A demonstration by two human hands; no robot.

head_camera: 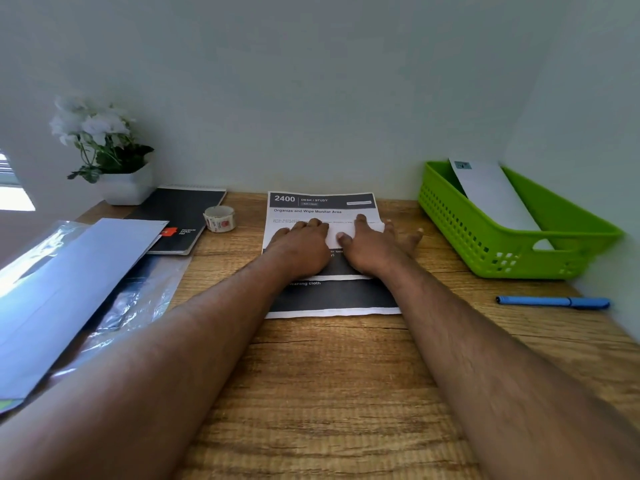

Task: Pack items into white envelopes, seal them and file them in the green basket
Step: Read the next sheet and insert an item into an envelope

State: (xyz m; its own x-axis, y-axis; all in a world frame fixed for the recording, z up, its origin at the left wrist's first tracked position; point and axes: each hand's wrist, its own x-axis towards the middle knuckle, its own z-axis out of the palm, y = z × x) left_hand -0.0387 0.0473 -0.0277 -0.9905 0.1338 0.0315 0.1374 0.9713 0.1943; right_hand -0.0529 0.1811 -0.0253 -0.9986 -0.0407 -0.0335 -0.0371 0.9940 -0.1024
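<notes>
A printed sheet (322, 206) with a dark header reading "2400 DESK / STUDY" lies flat mid-desk. On top of it sits a small folded white paper (337, 233), pressed down by both hands. My left hand (301, 244) lies flat on its left part, fingers spread. My right hand (375, 244) lies flat on its right part, thumb on the paper. A green basket (512, 251) stands at the right with one white envelope (491, 192) leaning inside it. More white envelopes (69, 282) lie stacked at the left over clear plastic.
A roll of stickers (219, 219) stands left of the sheet, beside a black spiral pad (183, 216). A white pot of flowers (114, 168) sits at the back left. A blue pen (552, 302) lies in front of the basket. Walls close off the back and right.
</notes>
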